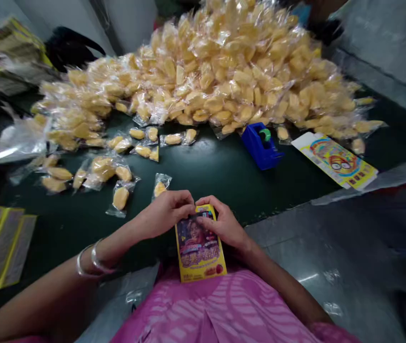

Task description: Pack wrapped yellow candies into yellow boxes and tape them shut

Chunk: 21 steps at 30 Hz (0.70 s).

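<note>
A yellow box (pixel 201 252) with a printed picture leans upright against my pink-clad body at the table's front edge. My left hand (pixel 169 212), with two silver bangles on its wrist, has its fingers pressed together at the box's top left corner. Wrapped round the top right of the box is my right hand (pixel 224 223), its thumb on the front face. Just beyond my left hand lies a small wrapped yellow piece (pixel 160 188). Whether my left fingertips pinch the box's flap is hard to make out.
A large heap of wrapped yellow pieces (pixel 224 71) covers the back of the dark green table (pixel 210 166). A blue tape dispenser (pixel 262 146) and a flat printed box (pixel 336 159) lie right. Yellow-edged boxes (pixel 1 243) are at the left edge.
</note>
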Motion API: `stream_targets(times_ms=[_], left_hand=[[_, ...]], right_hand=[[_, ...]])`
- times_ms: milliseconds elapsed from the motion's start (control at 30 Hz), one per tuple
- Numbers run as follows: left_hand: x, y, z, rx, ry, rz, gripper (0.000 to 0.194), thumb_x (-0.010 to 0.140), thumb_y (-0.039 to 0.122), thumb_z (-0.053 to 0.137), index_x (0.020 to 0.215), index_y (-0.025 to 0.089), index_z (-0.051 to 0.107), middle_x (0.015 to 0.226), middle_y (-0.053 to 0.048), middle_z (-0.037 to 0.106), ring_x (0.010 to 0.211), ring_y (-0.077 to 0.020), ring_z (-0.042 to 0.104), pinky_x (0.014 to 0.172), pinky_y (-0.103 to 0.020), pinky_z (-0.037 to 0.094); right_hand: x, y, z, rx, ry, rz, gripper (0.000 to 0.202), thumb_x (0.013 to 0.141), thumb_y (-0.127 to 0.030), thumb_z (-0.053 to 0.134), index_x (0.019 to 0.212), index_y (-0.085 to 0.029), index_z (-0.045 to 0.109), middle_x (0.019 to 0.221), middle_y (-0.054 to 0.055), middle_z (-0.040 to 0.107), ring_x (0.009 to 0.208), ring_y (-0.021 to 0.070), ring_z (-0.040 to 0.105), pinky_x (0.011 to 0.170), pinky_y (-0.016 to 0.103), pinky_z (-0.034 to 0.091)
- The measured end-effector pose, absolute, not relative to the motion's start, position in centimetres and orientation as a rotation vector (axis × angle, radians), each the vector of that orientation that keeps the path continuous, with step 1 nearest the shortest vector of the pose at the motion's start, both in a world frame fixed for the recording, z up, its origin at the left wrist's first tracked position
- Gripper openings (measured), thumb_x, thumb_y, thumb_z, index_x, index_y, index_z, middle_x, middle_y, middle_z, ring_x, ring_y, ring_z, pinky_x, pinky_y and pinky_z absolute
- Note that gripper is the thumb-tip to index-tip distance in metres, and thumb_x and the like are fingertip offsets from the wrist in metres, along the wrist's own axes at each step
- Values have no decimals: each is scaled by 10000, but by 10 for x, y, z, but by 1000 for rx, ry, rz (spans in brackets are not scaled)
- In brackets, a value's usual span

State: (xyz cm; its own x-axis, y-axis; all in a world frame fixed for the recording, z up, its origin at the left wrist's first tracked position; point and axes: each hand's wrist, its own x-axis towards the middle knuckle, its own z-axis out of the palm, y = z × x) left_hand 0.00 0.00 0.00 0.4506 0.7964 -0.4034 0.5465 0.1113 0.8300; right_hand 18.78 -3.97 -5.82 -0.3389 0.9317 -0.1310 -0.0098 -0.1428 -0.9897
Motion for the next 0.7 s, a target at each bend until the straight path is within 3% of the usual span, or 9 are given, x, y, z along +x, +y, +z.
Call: stream_targets(times_ms=[700], left_hand=[[-3,2,-9,1465,1144,376,209,815,379,588,746,181,583,623,34,568,589,-132,520,571,-257,402]], right_hand=[[186,-33,-61,-1186,-1518,1448,190,752,-260,630,928,-192,606,875,3,626,785,167,574,732,303,444]])
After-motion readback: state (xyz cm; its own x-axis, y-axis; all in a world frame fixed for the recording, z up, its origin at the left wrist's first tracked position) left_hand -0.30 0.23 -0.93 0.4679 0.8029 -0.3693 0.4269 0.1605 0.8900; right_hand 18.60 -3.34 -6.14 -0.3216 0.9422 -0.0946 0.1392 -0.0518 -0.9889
